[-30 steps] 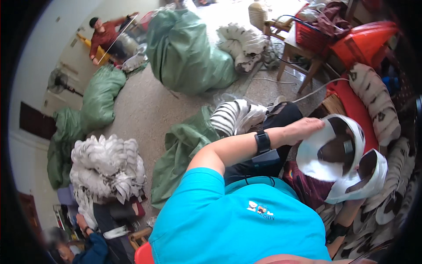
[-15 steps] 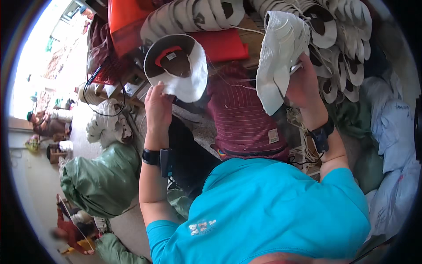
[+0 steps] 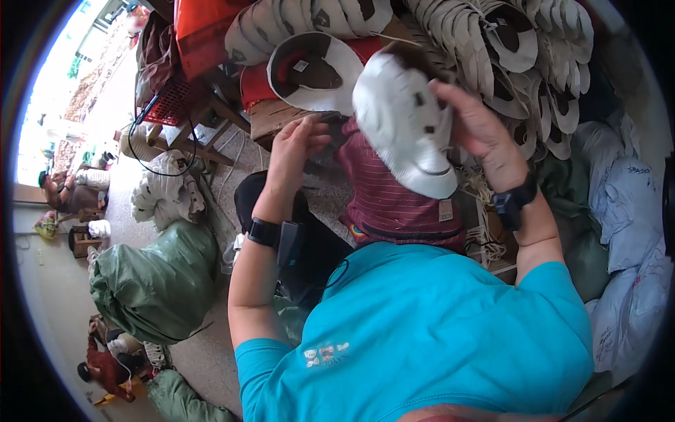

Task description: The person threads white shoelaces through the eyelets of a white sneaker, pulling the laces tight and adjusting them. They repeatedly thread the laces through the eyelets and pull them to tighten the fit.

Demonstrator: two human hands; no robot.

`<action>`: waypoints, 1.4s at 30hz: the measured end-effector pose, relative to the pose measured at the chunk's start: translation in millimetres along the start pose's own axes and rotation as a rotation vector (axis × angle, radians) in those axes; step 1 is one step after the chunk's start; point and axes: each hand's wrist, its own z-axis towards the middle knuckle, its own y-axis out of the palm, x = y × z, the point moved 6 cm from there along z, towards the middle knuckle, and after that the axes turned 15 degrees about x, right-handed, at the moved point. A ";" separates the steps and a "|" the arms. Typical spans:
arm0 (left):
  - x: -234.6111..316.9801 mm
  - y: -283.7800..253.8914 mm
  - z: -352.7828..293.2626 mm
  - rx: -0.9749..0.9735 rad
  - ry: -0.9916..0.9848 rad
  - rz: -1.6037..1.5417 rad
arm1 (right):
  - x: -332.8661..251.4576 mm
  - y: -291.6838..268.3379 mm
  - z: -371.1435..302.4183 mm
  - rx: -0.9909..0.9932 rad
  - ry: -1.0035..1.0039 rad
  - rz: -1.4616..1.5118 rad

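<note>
Grasping a white shoe upper by its right-hand edge, the right hand holds it aslant above a maroon striped cloth, its lower end tipped toward the person's turquoise shirt. Just beside a second upper, white with a brown inside, the left hand has its fingers drawn together, though I cannot tell whether they pinch anything. Behind that second upper show a red cloth and a wooden board, with a nested row of uppers farther back.
</note>
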 end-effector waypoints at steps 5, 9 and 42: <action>-8.5 19.6 -16.9 0.032 0.057 -0.103 | 44.6 12.2 5.6 0.172 -0.224 -0.453; -9.5 20.1 -8.3 0.123 0.032 -0.092 | 49.6 12.8 4.5 0.111 -0.365 -0.660; 4.9 65.3 -21.0 -0.103 0.377 0.141 | 17.0 40.2 -6.4 0.152 -1.017 -1.315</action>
